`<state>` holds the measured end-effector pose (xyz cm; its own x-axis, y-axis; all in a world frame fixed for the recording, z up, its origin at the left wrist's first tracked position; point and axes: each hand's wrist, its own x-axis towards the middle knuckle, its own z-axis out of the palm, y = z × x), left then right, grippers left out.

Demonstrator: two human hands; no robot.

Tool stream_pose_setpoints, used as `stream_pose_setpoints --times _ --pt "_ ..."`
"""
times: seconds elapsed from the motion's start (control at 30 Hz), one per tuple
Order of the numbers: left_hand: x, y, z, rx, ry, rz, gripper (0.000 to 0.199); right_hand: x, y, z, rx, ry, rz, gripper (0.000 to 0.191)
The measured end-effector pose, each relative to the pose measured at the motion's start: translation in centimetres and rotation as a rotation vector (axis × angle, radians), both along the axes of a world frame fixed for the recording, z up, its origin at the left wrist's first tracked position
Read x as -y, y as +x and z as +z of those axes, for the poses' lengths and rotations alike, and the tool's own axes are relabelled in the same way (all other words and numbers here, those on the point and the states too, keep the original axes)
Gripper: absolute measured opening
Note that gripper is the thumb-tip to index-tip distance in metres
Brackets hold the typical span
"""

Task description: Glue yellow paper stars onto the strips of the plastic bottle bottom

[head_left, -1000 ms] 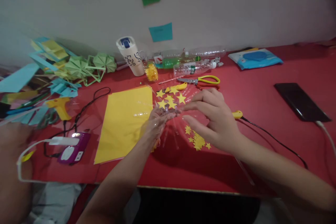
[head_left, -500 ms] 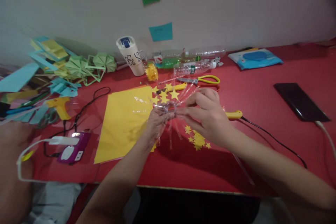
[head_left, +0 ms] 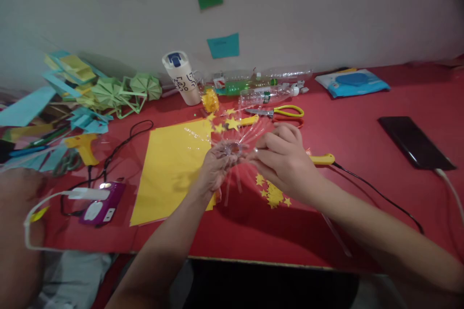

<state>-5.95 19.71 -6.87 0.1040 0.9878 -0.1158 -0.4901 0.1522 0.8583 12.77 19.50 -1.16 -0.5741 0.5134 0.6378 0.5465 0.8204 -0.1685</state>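
Centrally, a fringed clear-plastic piece (head_left: 233, 147) (yellow stars (head_left: 233, 123) at its far side) is held above the red table (head_left: 246, 234) by the curled left hand (head_left: 213, 166), while the right hand (head_left: 284, 154) is nearly closed beside it, its hold unclear.

Bare left hand (head_left: 213, 166), bare right hand (head_left: 286, 157), slender fingers, nail detail blurred, left forearm (head_left: 172, 234) and right forearm (head_left: 366, 224) both uncovered to the frame edge, plain black area (head_left: 268, 284) at bottom centre, clothing or shadow unclear.
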Motion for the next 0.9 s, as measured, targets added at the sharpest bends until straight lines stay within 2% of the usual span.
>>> stream_pose_setpoints --times 0.17,0.37,0.47,0.67,0.9 --pt "-0.1 0.1 0.0 -0.015 -0.037 0.009 0.039 0.4 -0.1 0.4 -0.073 0.06 0.006 0.016" --pt "-0.1 0.1 0.0 0.015 -0.029 0.015 0.038 0.2 -0.2 0.3 -0.177 0.019 0.02 0.015" --pt "-0.1 0.2 -0.4 0.006 -0.026 0.037 0.039 0.1 -0.1 0.2 -0.143 0.02 0.014 0.017" --pt "-0.3 0.5 -1.4 -0.024 -0.036 0.032 0.044 0.2 -0.1 0.2 -0.067 0.128 0.005 0.023" --pt "-0.2 0.4 -1.1 0.025 -0.045 0.056 0.048 0.2 0.0 0.3 -0.049 0.066 -0.027 0.018"
